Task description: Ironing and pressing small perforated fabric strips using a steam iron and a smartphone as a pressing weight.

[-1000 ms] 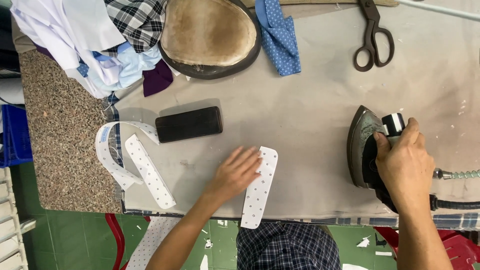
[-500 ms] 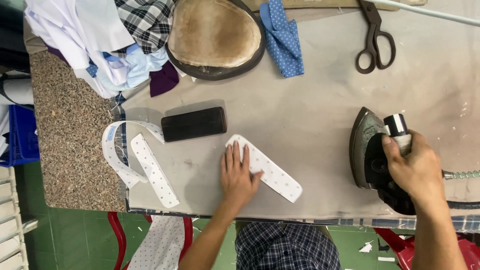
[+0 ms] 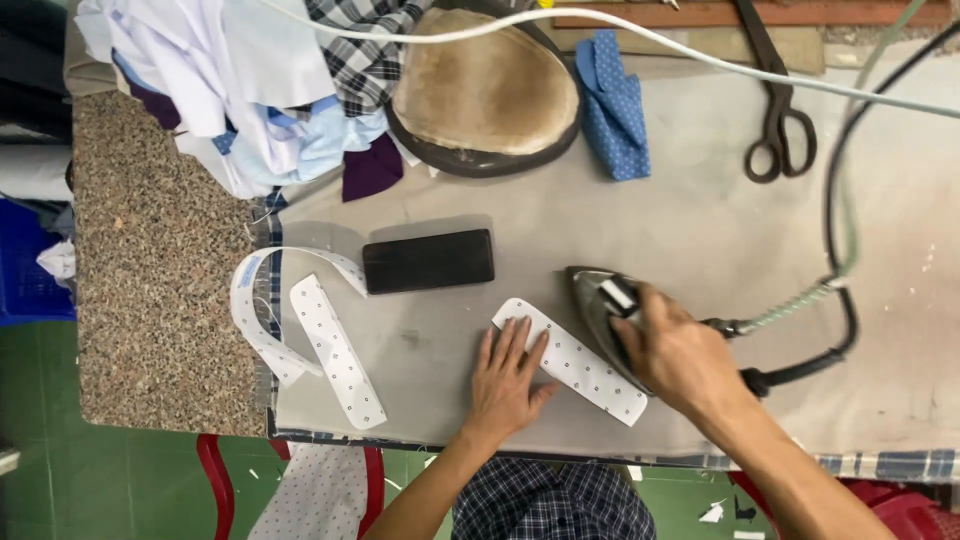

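iron moved onto strip, left hand pressing.

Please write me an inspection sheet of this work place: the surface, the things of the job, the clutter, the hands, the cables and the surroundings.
Surface: grey padded pressing table, stained in places; speckled stone counter at its left.
Job's things: white dotted fabric strip lies flat; iron rests on its right part.
Clutter: black block, two more dotted strips, pressing pad, blue dotted cloth, scissors, heap of garments.
Hands: left hand flat on the strip; right hand has its grip on the iron's handle.
Cables: black cord and green hose run from the iron; white cord crosses above.
Surroundings: green floor, blue crate.
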